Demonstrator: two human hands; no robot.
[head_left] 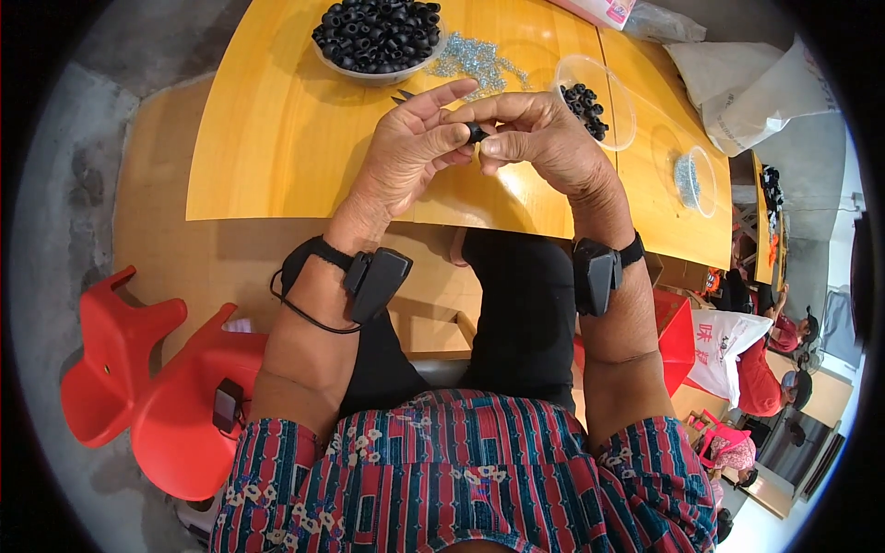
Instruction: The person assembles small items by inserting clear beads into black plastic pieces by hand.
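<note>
Over the table's near edge my hands meet at a small black rounded piece, of the hollow, cap-like kind in the bowl. My left hand pinches it between thumb and fingers. From the other side my right hand closes thumb and forefinger on it; whether a tiny part sits between those fingertips I cannot make out. A dark pointed metal tool pokes out behind my left hand. Beyond lies a loose heap of small clear-bluish pieces. A bowl piled with black hollow pieces stands at the far left.
On the yellow table, a clear round tub to the right holds some black pieces. A smaller tub has bluish bits. White plastic bags lie at the far right. Red chairs stand left; other people sit off to the right.
</note>
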